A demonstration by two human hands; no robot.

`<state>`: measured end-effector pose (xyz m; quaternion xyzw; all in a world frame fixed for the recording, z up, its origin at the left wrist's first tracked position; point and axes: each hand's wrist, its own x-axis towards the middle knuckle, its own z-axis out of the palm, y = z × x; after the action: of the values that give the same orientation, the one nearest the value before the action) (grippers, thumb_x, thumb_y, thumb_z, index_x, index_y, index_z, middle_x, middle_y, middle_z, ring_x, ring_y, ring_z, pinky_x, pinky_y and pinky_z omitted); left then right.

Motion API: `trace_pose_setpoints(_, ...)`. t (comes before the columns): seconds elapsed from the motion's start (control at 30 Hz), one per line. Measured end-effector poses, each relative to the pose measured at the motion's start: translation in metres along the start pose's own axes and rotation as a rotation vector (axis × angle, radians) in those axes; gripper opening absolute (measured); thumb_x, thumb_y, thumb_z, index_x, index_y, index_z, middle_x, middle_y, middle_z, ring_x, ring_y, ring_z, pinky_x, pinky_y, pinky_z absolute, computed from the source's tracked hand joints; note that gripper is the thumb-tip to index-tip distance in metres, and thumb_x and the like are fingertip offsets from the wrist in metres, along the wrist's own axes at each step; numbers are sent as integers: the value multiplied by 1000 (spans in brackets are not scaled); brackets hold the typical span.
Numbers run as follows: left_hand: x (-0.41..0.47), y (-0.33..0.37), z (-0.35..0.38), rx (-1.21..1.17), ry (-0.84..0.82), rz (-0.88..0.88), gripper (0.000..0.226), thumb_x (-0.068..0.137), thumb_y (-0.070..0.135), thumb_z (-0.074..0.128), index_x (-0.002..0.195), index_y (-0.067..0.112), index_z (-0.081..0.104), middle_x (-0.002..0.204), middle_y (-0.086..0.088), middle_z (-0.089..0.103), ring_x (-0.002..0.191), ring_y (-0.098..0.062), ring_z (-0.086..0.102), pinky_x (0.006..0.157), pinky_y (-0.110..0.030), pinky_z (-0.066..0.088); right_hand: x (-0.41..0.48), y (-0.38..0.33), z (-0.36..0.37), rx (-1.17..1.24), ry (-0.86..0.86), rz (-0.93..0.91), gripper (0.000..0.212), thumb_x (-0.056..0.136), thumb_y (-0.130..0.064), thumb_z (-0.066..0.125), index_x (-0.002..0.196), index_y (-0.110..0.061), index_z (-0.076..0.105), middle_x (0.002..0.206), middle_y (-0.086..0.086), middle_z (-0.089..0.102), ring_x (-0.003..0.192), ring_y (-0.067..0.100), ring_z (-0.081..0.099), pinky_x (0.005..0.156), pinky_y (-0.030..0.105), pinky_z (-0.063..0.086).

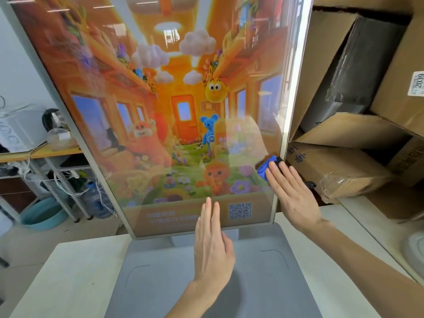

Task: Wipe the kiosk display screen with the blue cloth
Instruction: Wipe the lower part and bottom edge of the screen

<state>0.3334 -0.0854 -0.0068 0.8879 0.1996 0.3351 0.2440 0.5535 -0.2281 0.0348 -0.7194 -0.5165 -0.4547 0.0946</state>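
The tall kiosk display screen (165, 106) fills the middle of the head view and shows an orange cartoon scene with a QR code near its bottom. My right hand (291, 193) lies flat against the screen's lower right edge, pressing the folded blue cloth (266, 167) under its fingertips. Only the cloth's upper left part shows past the fingers. My left hand (212, 244) hovers with straight fingers in front of the screen's bottom edge, holding nothing. The grey kiosk base (275, 271) spreads below both hands.
Stacked cardboard boxes (344, 166) crowd close to the screen's right side. At the left stand a shelf (46, 154) with a kettle and cables, a water bottle (96, 198) and a teal basin (43, 214) on the floor. The base rests on a white table (68, 271).
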Motion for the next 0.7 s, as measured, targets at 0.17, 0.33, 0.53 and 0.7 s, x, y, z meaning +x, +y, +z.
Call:
trace_pose_setpoints(0.17,-5,-8,9,1,-17,-4,75,93,3,48,160,18,15,167,13,-1,154,-7,2,123,-42,23,-28,-11,21,-34,-54,-69,85,78,16,25,160,-5,22,173,4,2,160,26,3,130,44,7)
trace_pose_setpoints(0.33,-16,-21,19,-7,-33,-29,74,94,5,46,160,20,14,166,17,-4,153,-4,1,123,-34,20,-75,-21,35,-144,-212,-288,96,72,15,32,163,-5,9,169,10,10,157,29,5,128,45,4)
trace_pose_setpoints(0.53,-25,-31,26,-12,-42,-36,77,92,5,47,160,22,13,167,17,-2,153,-4,3,123,-29,17,-60,-15,29,-66,-175,-194,86,81,16,20,164,-7,14,172,6,10,160,25,5,129,43,7)
trace_pose_setpoints(0.7,-27,-28,34,-39,-35,-64,78,92,4,46,160,21,12,167,18,-4,153,-3,3,122,-23,13,-40,-27,32,12,-83,-78,80,84,15,17,161,-6,20,173,4,8,159,25,6,130,43,9)
